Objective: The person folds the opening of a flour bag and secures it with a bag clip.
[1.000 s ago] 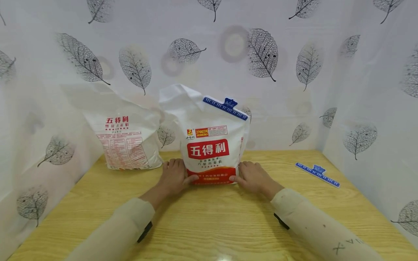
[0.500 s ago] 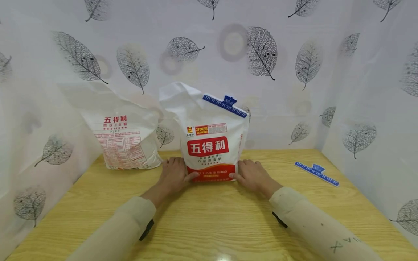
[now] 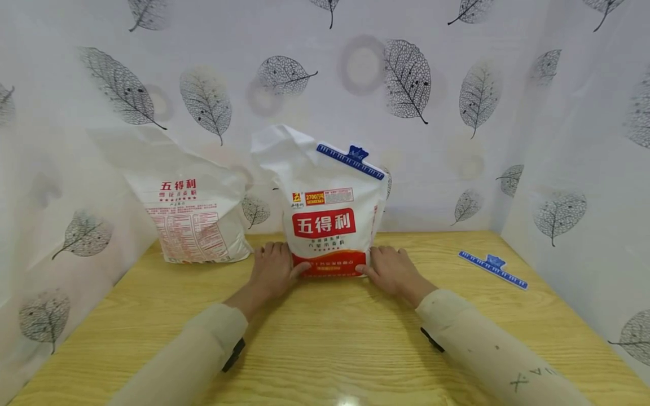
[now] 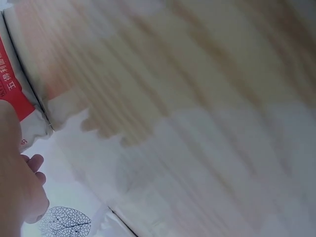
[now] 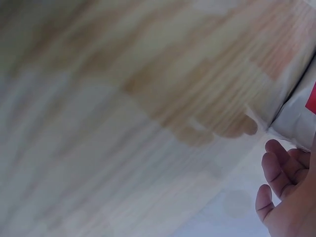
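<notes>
A white flour bag [image 3: 325, 203] with red print stands upright on the wooden table. Its folded top edge carries a blue sealing clip [image 3: 350, 162], sloping down to the right. My left hand [image 3: 273, 269] grips the bag's lower left side, thumb across the red band at the front. On the opposite side my right hand [image 3: 395, 270] holds the lower right corner in the same way. In the right wrist view the fingers [image 5: 279, 170] are bent beside the bag's bottom corner. The left wrist view catches the bag's red band [image 4: 15, 91] at its edge.
A second white flour bag [image 3: 188, 214], its loose top leaning left, stands at the back left. Another blue sealing clip [image 3: 493, 269] lies on the table [image 3: 330, 344] to the right. Leaf-patterned sheeting [image 3: 325, 101] encloses the back and sides.
The held flour bag has slid slightly away toward the back of the table, both hands moving with it. The second bag and the loose clip stay in place.
</notes>
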The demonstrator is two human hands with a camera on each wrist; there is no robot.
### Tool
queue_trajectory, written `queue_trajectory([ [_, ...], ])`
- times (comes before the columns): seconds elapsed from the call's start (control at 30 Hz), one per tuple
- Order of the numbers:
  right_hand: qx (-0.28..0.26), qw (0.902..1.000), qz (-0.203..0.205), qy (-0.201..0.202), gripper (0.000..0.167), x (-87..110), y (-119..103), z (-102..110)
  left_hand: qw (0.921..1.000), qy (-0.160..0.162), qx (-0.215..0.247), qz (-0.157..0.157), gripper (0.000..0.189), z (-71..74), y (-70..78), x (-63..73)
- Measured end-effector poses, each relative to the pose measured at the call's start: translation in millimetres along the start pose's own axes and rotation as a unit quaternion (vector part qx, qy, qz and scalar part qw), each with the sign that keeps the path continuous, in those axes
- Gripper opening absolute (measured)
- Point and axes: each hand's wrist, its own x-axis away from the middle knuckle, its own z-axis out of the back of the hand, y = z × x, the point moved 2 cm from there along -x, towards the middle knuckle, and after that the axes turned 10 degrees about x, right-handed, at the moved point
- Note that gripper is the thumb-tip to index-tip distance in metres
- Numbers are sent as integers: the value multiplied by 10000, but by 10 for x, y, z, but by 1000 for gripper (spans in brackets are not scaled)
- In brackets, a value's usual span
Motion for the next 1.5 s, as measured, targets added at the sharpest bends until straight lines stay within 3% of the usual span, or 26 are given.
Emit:
queue_trajectory([
  [0.47,107,9996,-236,-75,73,-50,-14,19,9991,-49,-254,344,77,-52,70,-60],
  [1.03,609,9960,-649,47,52,-131,-18,41,9938,-83,-872,680,72,-116,192,-175],
  [1.27,528,9953,-805,30,57,-158,-13,21,9926,37,-1053,608,68,-141,216,-218],
  [1.5,454,9951,-873,4,49,-223,-23,12,9937,131,-969,555,66,-163,211,-265],
])
